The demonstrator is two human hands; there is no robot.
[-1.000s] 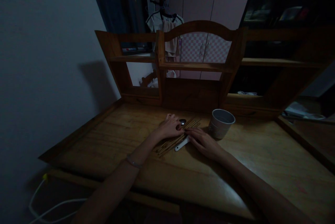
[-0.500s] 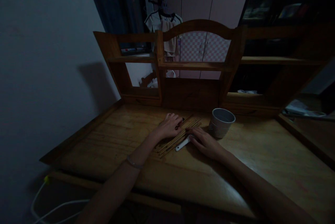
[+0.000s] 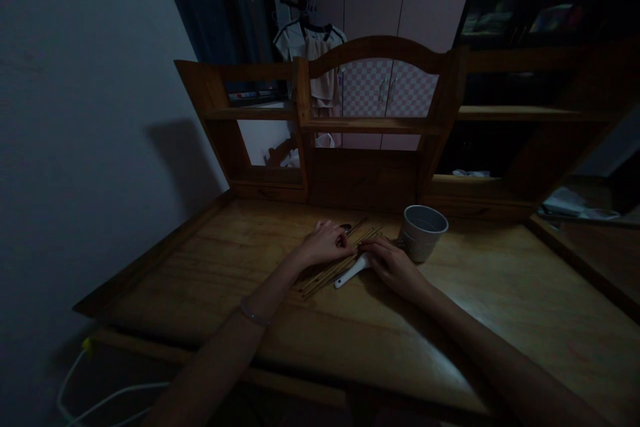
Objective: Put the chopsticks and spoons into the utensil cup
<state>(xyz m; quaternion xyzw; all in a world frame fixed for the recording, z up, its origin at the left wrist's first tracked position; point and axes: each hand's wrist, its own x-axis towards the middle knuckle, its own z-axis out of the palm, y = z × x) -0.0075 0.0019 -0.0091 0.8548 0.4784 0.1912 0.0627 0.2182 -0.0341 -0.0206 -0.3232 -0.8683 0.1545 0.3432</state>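
Note:
Several thin wooden chopsticks (image 3: 320, 279) lie slantwise in a loose bundle on the wooden desk. My left hand (image 3: 326, 244) reaches over them from the left, its fingers curled and their tips closed at the chopsticks. From the right, my right hand (image 3: 395, 266) bends its fingers down onto the upper part of the same bundle. A white spoon (image 3: 349, 274) lies alongside, its handle showing and its bowl hidden under my right hand. Beyond my left fingertips is a dark, shiny spoon (image 3: 346, 228), partly covered.
A grey cup (image 3: 425, 234) stands upright just beyond my right hand. Wooden shelving (image 3: 370, 125) rises along the desk's back edge. On the left is a wall (image 3: 100, 147); a white cable (image 3: 125, 387) hangs below the desk's front left.
My left fingertips have shifted right and closed nearer to my right hand. The right fingers have drawn slightly up the chopsticks, baring more of the white spoon. The dark spoon shows more.

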